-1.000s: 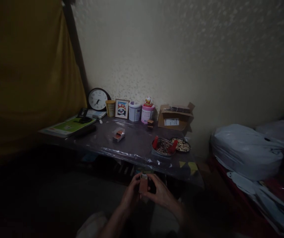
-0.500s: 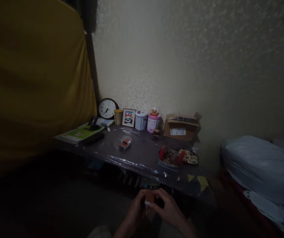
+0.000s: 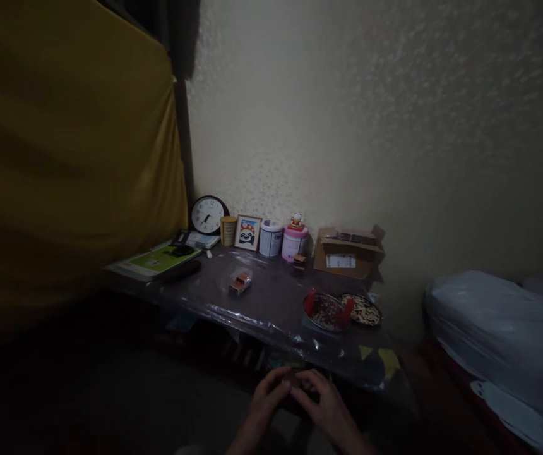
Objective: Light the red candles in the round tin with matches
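At lower centre, your left hand (image 3: 264, 403) and right hand (image 3: 324, 404) pinch a reddish-brown box (image 3: 293, 378), its broad face newly hidden, suggesting you are turning it.

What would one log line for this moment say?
left hand: holding small brown item; right hand: holding same item; place: before table; light: dim

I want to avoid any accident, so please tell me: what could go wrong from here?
The small brown box could slip and drop, as the left hand and right hand hold it in front of the table, not over it. The dish with red objects stands near the front edge, so a passing forearm might knock it.
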The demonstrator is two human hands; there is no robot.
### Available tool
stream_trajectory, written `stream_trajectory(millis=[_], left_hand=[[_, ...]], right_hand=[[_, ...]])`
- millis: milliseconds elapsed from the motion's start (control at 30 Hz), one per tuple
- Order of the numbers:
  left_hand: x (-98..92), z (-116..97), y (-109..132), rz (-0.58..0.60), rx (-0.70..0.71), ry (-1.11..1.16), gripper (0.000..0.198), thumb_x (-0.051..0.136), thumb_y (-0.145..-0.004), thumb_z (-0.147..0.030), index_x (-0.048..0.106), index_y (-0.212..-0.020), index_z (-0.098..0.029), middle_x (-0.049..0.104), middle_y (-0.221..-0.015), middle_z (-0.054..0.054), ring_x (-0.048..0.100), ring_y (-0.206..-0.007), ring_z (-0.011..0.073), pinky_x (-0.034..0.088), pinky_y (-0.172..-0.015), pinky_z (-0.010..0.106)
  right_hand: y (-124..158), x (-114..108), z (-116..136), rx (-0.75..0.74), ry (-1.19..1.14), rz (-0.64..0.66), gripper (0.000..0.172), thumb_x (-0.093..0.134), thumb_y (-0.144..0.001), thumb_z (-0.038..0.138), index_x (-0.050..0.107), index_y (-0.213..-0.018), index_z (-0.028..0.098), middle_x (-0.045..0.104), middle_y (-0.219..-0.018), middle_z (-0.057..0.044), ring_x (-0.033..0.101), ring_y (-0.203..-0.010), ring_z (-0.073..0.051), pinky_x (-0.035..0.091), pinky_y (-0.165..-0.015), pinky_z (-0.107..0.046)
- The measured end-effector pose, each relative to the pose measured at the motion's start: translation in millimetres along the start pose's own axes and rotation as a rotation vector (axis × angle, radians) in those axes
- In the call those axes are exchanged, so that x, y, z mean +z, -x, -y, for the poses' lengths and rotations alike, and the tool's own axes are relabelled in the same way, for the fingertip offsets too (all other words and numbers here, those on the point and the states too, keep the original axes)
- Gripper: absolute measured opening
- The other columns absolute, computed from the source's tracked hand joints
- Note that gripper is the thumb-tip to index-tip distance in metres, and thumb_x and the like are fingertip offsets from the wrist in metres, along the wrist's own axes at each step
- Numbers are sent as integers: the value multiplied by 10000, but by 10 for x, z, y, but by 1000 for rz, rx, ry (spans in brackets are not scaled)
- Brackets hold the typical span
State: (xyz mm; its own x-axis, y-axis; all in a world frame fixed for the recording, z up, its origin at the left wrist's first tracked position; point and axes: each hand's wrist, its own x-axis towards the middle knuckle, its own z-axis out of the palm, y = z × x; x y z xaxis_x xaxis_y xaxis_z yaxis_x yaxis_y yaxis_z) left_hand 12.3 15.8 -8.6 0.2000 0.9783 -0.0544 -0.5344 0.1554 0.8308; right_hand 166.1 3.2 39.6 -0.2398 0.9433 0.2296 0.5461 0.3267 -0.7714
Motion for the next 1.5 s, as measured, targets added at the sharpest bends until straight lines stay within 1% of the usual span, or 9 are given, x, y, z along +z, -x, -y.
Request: stream_trajectory(millis=[100, 200, 367, 533, 767, 1000, 1267, 1400, 1500], left_hand=[[27, -44, 41, -9, -12, 4, 346, 751, -584, -336, 701, -887, -174, 707, -919, 100, 602, -910, 258, 417, -832, 348], [22, -25, 38, -23, -87, 146, 303, 734, -609, -337, 702, -870, -186, 711, -901, 91, 625, -858, 242, 436, -792, 348], [-3, 27, 23, -39, -117, 280, 234, 708, -651, -293, 706, -858, -183, 715, -920, 90, 626, -904, 233, 418, -850, 350], [25, 14, 69, -6, -128, 314, 217, 702, -658, -270, 713, -858, -183, 713, -966, 106, 605, -977, 248, 394, -885, 349], [7, 73, 9, -3, -119, 313, 243, 744, -603, -281, 721, -824, -184, 724, -890, 92, 619, -925, 241, 388, -885, 354], [40, 89, -5, -51, -103, 314, 176, 754, -588, -281, 712, -740, -204, 718, -815, 54, 624, -867, 214, 423, -805, 324], [75, 26, 31, -40, -151, 318, 202, 779, -548, -301, 721, -716, -205, 731, -832, 55, 632, -890, 227, 423, -839, 330], [153, -141, 147, 3, -81, 349, 226, 729, -618, -305, 716, -810, -186, 712, -971, 84, 592, -1017, 255, 391, -927, 368], [220, -292, 197, -61, -95, 295, 185, 749, -587, -293, 709, -729, -181, 725, -861, 61, 628, -918, 242, 415, -893, 369]], right_hand=[[-15, -8, -49, 37, -113, -18, 239, 586, -768, 391, 640, -918, 214, 669, -893, -45, 617, -840, -202, 470, -770, -302], [-58, -52, -78, 135, -307, -72, 306, 620, -727, 435, 633, -922, 200, 691, -898, -66, 638, -868, -230, 487, -781, -333], [-129, -170, -78, 239, -596, -218, 360, 734, -582, 475, 659, -773, 180, 701, -823, -67, 652, -829, -248, 500, -783, -354], [-134, -222, -86, 296, -741, -269, 357, 742, -582, 464, 688, -777, 169, 702, -834, -75, 648, -831, -238, 505, -795, -357], [-164, -157, -74, 220, -532, -305, 362, 689, -616, 510, 689, -761, 178, 696, -781, -53, 642, -788, -239, 519, -727, -321], [-87, 8, -8, -85, -110, -252, 242, 496, -827, 399, 677, -826, 238, 687, -837, -35, 637, -813, -176, 492, -743, -224], [-77, 48, -24, -87, -93, -297, 202, 520, -821, 388, 657, -775, 246, 696, -758, -8, 648, -716, -171, 502, -668, -213], [-75, 18, 60, -77, -138, -336, 199, 534, -816, 372, 654, -768, 221, 685, -748, -6, 639, -726, -166, 491, -674, -213], [-84, -25, 149, -88, -126, -416, 218, 527, -816, 375, 647, -757, 203, 677, -749, -16, 632, -737, -170, 487, -687, -230]])
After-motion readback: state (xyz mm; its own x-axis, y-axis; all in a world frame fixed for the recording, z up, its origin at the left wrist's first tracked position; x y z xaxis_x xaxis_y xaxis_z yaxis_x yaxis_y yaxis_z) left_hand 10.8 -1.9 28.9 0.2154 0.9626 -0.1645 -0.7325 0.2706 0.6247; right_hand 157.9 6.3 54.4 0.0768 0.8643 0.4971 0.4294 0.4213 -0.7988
